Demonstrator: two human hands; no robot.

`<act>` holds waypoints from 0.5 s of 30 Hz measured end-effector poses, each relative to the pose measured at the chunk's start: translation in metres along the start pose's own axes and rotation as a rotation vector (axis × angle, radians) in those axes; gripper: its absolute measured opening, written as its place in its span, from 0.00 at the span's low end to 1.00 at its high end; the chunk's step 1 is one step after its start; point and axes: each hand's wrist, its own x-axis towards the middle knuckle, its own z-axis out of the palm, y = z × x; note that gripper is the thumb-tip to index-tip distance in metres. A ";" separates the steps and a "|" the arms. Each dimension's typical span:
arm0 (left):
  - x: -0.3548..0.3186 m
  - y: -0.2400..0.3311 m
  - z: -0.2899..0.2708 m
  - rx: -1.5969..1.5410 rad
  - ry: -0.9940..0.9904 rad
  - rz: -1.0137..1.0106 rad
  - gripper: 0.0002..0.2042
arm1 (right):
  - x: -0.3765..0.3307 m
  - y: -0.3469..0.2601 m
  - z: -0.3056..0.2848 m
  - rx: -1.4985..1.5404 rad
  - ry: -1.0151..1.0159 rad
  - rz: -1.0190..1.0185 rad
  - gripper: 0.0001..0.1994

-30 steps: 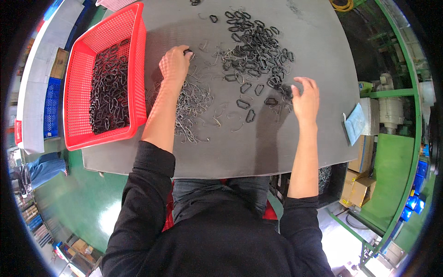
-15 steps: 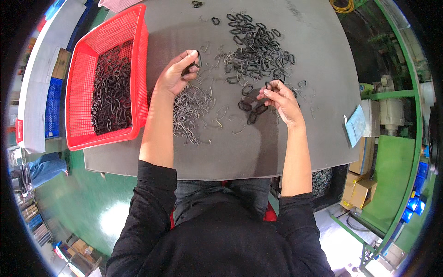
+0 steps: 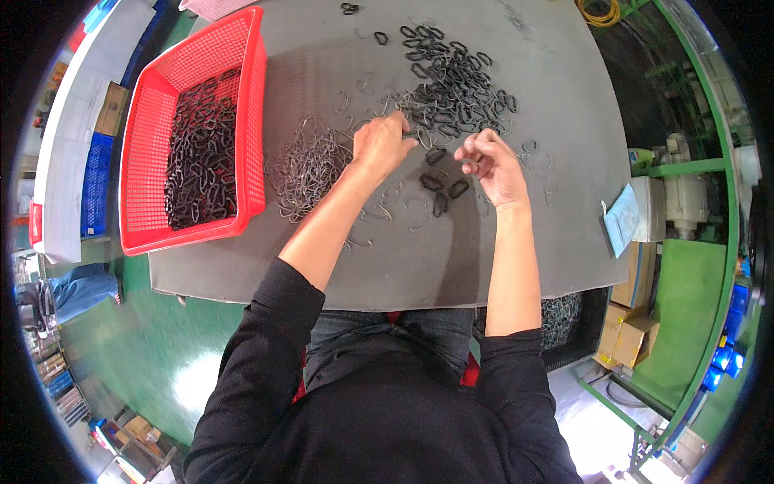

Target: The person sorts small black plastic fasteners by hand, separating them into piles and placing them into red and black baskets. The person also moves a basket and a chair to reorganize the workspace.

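Note:
My left hand point(image 3: 382, 147) is palm down at the near left edge of a heap of black oval links point(image 3: 455, 93), its fingers bent and drawn together. Anything under those fingertips is hidden. To the right, my right hand point(image 3: 495, 168) is raised over the table with curled fingers; whether something small sits in them cannot be made out. Between the hands lie several separate black links point(image 3: 431, 183). A tangled pile of thin, curved grey wire pieces point(image 3: 310, 173) is left of my left forearm.
A red plastic basket point(image 3: 256, 121) holding many black links stands at the table's left. The grey tabletop point(image 3: 387, 278) carries scattered wires. A light blue face mask point(image 3: 621, 219) hangs at the right edge, near cardboard boxes point(image 3: 633, 339) and green shelving point(image 3: 685, 294).
My left hand has moved right from above the wire pile to the link heap and turned palm down. The black link seen in my right fingers earlier no longer shows clearly.

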 end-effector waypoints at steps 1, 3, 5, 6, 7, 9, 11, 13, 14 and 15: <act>0.001 -0.001 0.002 0.044 -0.006 0.002 0.14 | 0.002 0.001 -0.001 -0.078 -0.022 0.042 0.05; 0.002 0.006 -0.010 -0.011 -0.066 -0.039 0.13 | 0.006 0.004 -0.003 -0.228 -0.062 0.126 0.03; -0.001 0.007 -0.024 -0.056 -0.043 -0.039 0.12 | 0.014 0.010 -0.001 -0.801 -0.069 0.030 0.09; -0.004 0.006 -0.033 -0.170 -0.088 -0.029 0.11 | 0.014 0.008 0.008 -1.101 -0.088 -0.040 0.11; -0.006 0.001 -0.035 -0.303 -0.115 0.038 0.11 | 0.014 0.007 0.012 -1.401 -0.106 -0.114 0.13; -0.013 0.000 -0.045 -0.571 -0.172 0.174 0.11 | 0.016 0.009 0.012 -1.542 -0.134 -0.248 0.14; -0.026 -0.003 -0.053 -1.013 -0.441 -0.091 0.09 | 0.016 0.002 0.013 -1.627 -0.135 -0.153 0.14; -0.035 -0.010 -0.048 -1.451 -0.523 -0.155 0.09 | 0.014 0.004 -0.001 -1.285 -0.132 -0.131 0.12; -0.037 -0.016 -0.042 -1.540 -0.547 -0.073 0.07 | 0.012 0.002 -0.008 -1.120 -0.134 -0.122 0.12; -0.038 -0.018 -0.038 -1.564 -0.564 -0.077 0.07 | 0.006 -0.001 -0.015 -0.922 -0.072 -0.026 0.11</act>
